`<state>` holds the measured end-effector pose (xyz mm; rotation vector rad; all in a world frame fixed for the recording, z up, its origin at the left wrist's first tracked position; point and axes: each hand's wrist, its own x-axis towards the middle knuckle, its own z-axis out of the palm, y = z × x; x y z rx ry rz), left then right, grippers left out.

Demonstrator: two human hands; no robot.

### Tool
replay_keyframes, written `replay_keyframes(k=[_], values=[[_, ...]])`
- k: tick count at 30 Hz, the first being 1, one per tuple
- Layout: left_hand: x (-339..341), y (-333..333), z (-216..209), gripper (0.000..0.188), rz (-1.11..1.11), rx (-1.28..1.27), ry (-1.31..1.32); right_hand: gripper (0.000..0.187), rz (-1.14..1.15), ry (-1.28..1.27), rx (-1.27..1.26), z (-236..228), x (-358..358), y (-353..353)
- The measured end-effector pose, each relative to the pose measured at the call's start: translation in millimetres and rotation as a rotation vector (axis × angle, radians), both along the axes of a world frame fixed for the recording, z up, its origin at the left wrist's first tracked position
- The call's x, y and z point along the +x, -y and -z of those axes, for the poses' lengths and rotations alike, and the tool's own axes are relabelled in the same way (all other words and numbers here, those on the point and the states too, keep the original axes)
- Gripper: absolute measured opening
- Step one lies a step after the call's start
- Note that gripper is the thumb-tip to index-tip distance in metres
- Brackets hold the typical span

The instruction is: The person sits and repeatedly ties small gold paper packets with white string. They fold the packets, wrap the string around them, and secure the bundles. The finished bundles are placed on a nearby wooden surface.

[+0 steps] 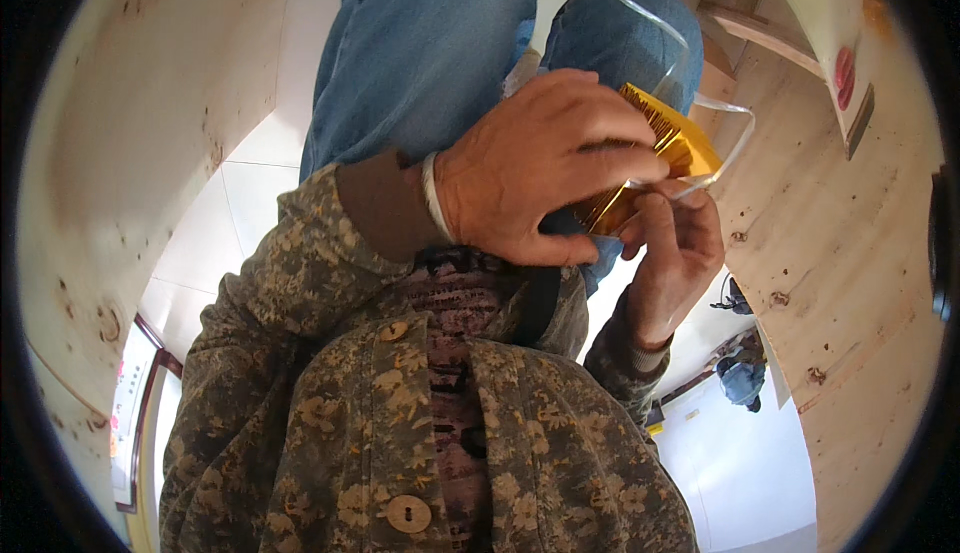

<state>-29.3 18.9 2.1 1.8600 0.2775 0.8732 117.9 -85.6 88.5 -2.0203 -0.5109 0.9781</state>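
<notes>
My left hand (545, 168) curls over a shiny gold foil piece (695, 148) with fine pleats or fringes along its edge. Its fingers are wrapped around the near side and hide much of the foil. Just to the right, my right hand (685, 248) pinches thumb and fingertips together at the foil's lower edge, where the clear strip ends; exactly what lies between them is hidden. A clear, glossy plastic strip (745, 133) bends around the foil's right side. More of it loops across from the top, over my jeans (430, 53).
Pale plywood panels rise on the left (130, 153) and right (800, 273). A red item (845, 78) lies on wood at upper right, near a dark-edged strip. A dark object (940, 243) sits at the far right rim. Another person (740, 378) appears small in the background.
</notes>
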Motion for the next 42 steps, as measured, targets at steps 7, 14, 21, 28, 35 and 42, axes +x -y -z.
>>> replay_keyframes(k=[7, 14, 21, 28, 35, 42], values=[[10, 0, -1, 0.072, 0.041, -0.007, -0.082, 0.01, -0.042, 0.012, 0.037, 2, 0, 6], [9, -6, -3, 0.072, 0.017, -0.064, -0.07, 0.016, -0.103, 0.145, 0.016, 5, 1, 11], [15, 0, -14, 0.064, -0.183, -0.358, -0.222, 0.022, -0.22, 0.277, -0.006, 5, -1, 16], [20, 1, -8, 0.062, -0.209, -0.294, -0.18, 0.042, -0.163, 0.176, 0.069, 4, -9, 11], [25, 4, -9, 0.051, -0.267, -0.323, -0.163, 0.045, -0.073, 0.145, 0.061, 6, -15, 8], [30, 6, -11, 0.052, -0.299, -0.409, -0.135, 0.064, -0.218, 0.289, 0.063, 5, -9, -7]])
